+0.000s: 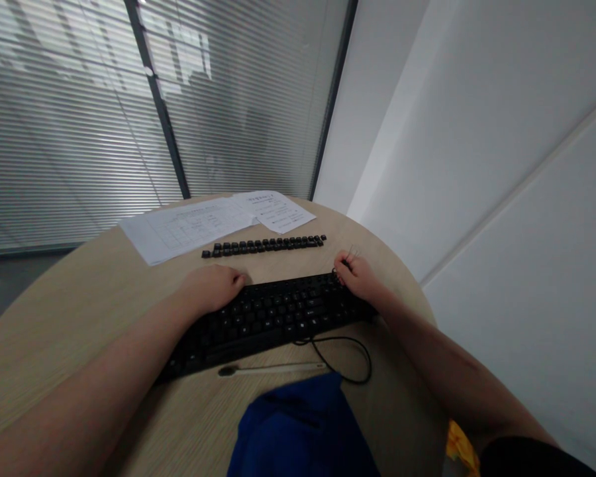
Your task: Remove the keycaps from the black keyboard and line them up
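Note:
A black keyboard lies tilted across the round table, its left part partly behind my left forearm. My left hand rests at its upper edge, fingers curled; what they hold, if anything, is hidden. At the keyboard's upper right, my right hand is closed on a thin wire tool, whose wires stick up above the fingers. Beyond the keyboard, loose black keycaps lie in two rows. A brush with a pale handle lies below the keyboard, beside a looped black cable.
Printed papers lie at the far side of the wooden table. Blue cloth is at the near edge. Window blinds stand behind, and a white wall rises on the right. Something yellow shows low at the right.

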The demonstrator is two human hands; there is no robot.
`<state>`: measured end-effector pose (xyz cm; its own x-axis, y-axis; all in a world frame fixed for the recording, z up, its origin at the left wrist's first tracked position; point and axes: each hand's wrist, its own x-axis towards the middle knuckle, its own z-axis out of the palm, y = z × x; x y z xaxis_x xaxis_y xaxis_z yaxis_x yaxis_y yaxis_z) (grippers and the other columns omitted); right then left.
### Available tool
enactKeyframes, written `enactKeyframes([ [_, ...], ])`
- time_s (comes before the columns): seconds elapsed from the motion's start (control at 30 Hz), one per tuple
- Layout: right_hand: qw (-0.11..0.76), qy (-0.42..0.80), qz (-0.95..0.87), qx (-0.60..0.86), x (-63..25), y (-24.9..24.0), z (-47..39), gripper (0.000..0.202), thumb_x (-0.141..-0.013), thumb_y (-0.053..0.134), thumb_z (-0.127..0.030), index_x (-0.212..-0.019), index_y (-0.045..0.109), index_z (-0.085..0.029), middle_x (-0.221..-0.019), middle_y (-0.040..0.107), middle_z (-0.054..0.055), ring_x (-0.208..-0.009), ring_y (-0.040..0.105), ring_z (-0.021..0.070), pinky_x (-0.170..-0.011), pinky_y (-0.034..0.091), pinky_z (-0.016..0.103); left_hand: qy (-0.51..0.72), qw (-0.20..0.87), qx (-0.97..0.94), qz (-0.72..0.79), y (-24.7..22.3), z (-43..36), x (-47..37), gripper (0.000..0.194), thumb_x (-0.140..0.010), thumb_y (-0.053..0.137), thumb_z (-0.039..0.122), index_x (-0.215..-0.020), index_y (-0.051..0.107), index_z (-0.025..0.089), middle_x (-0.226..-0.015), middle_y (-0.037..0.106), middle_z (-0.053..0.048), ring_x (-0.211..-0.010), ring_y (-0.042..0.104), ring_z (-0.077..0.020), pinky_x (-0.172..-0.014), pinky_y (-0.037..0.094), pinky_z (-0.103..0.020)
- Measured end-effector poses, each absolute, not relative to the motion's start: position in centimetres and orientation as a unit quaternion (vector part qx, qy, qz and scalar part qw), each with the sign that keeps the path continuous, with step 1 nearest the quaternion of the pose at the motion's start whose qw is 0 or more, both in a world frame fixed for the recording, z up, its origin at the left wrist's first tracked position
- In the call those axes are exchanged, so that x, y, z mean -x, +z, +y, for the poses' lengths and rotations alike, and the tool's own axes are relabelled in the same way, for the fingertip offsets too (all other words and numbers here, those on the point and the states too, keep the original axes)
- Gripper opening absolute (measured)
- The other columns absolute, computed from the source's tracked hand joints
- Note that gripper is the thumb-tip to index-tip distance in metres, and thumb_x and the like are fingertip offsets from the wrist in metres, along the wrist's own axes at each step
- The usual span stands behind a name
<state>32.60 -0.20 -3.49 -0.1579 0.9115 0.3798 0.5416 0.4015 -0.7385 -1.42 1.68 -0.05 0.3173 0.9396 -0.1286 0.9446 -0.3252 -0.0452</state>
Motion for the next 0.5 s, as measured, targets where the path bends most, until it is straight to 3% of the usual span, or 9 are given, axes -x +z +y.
enactKeyframes([
  [0.5, 0.389, 0.22, -0.739, 0.504, -31.95, -3.35, -0.13, 0.024, -0.095, 0.048, -0.038, -0.076, 0.052, -0.024, -0.058, 0.054, -0.002, -0.055, 0.051, 0.0159, -0.055, 0.038, 0.028, -0.077, 0.01, -0.811, 0.58, 0.35, 1.39, 1.3, 0.059, -0.094, 0.024, 0.044, -0.105, 0.076, 0.019, -0.106, 0.075, -0.017, -0.099, 0.069, -0.0335, -0.081, 0.051, -0.042],
])
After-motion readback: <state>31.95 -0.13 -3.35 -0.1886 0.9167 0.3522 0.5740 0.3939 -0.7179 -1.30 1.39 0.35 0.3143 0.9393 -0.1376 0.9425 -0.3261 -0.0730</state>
